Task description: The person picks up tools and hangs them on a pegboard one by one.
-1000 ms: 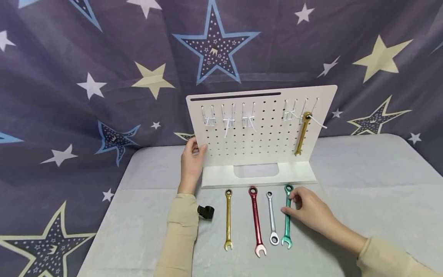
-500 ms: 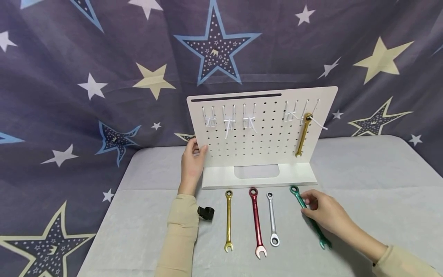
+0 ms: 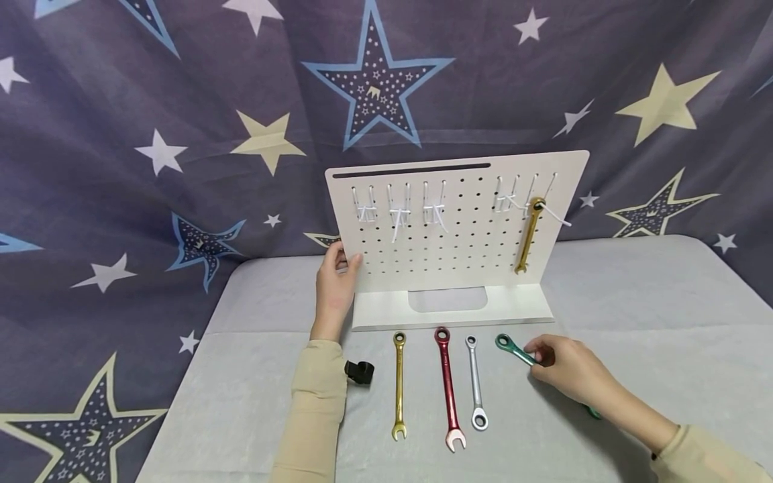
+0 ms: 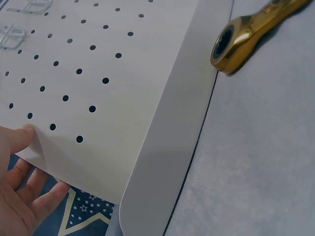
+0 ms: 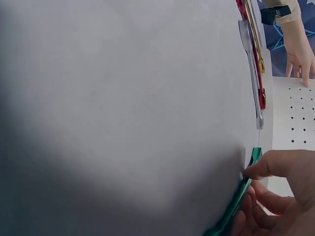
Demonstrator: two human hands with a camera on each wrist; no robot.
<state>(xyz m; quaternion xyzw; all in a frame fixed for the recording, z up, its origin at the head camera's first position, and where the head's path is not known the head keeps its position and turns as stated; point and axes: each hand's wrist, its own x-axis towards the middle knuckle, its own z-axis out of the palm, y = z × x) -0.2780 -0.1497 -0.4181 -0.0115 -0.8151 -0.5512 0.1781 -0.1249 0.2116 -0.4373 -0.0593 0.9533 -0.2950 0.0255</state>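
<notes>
1. Green metallic ring-ended wrench: it sits slanted in front of the white perforated pegboard, toward the board's right end. I pinch its shaft between thumb and fingers of my right hand; whether it is fully lifted, I cannot tell.
2. My left hand grips the pegboard's left edge, thumb on the front.
3. Done, as I judge it: one gold metal wrench hangs at the pegboard's right end.
4. Left, I judge: my green one, plus a second gold wrench, a red metal wrench and a silver double-ring wrench, all lying before the pegboard. Four white wire hooks on it hold nothing.
</notes>
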